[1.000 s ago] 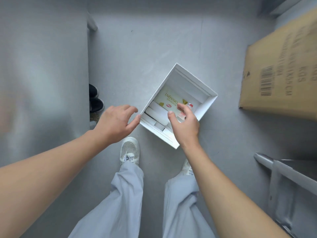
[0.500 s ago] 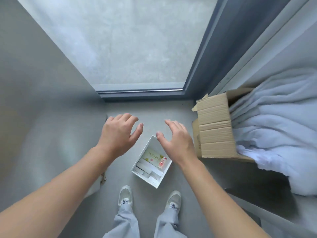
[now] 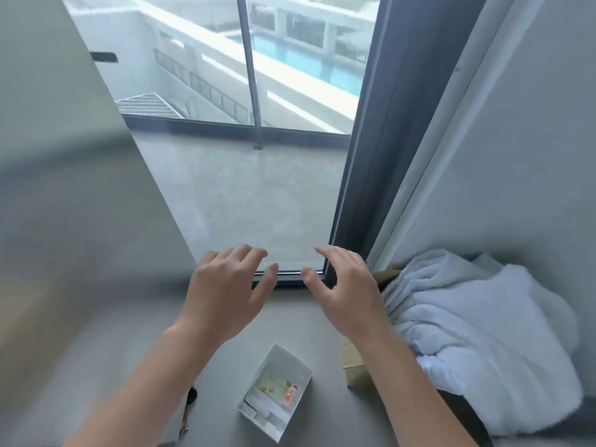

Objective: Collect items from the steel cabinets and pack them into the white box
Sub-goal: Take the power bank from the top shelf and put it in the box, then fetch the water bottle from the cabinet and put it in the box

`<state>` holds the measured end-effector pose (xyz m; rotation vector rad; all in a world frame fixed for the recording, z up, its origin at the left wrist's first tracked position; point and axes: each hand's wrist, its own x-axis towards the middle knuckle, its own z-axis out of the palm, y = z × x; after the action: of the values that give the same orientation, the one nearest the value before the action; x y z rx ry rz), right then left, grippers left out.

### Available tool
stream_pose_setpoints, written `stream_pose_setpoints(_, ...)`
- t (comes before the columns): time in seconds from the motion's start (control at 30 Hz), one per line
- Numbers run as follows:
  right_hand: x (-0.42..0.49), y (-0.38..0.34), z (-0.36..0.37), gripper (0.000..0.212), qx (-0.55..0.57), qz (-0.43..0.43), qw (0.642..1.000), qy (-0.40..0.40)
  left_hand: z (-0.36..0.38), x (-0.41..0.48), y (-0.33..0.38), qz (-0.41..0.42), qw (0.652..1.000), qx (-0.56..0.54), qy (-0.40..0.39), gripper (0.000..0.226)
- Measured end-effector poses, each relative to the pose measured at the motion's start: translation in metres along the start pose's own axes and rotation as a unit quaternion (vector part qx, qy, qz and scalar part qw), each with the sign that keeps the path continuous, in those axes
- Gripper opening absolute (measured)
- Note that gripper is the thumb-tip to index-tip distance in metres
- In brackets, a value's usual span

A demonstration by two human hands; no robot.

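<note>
Below the hands, the box [image 3: 276,391] now sits released, items inside. Both the left hand [image 3: 227,292] and right hand [image 3: 344,293] have risen, spread wide and empty; another cabinet trip likely follows.

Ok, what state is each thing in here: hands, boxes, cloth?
Left hand: open, empty, raised.
Right hand: open, empty, raised.
White box: on the floor, open-topped, partly filled.
Cardboard box: open, mostly hidden.
Cloth: bunched, spilling from the cardboard box.

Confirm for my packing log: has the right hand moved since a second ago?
Yes. The right hand left the open white cardboard box, rising clear above it.
</note>
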<state>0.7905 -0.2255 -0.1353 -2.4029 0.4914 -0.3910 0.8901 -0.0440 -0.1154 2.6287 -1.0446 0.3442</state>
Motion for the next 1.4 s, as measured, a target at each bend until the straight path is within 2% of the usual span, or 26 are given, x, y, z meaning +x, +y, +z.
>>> stream_pose_setpoints(0.2,-0.015,-0.046,-0.025,0.055,0.0,-0.051,0.998,0.021,-0.054,-0.03,-0.004,-0.019,1.0,0.007,0.02,0.05)
stream_pose_setpoints(0.4,-0.032,-0.095,-0.022,0.055,-0.008,-0.106,0.994,0.006,-0.087,-0.068,-0.026,-0.056,0.997,-0.011,0.044,0.051)
stream_pose_setpoints(0.57,-0.061,-0.136,0.018,0.052,-0.007,-0.14,0.988,-0.065,-0.107,-0.135,-0.059,-0.122,0.991,-0.019,0.049,0.05)
stream_pose_setpoints(0.77,-0.113,-0.183,0.084,0.048,0.033,-0.2,0.965,-0.167,-0.128,-0.242,-0.089,-0.24,0.971,0.015,0.011,0.055)
stream_pose_setpoints(1.0,-0.151,-0.241,0.113,0.052,0.074,-0.348,0.897,-0.261,-0.179,-0.338,-0.068,-0.404,0.907,0.095,0.073,0.048)
stream_pose_setpoints(1.23,-0.215,-0.268,0.117,0.056,0.111,-0.458,0.807,-0.355,-0.205,-0.419,0.012,-0.538,0.824,0.15,0.099,0.053)
stream_pose_setpoints(1.4,-0.289,-0.298,0.111,0.057,0.119,-0.538,0.728,-0.407,-0.232,-0.492,0.064,-0.607,0.756,0.194,0.149,0.052)
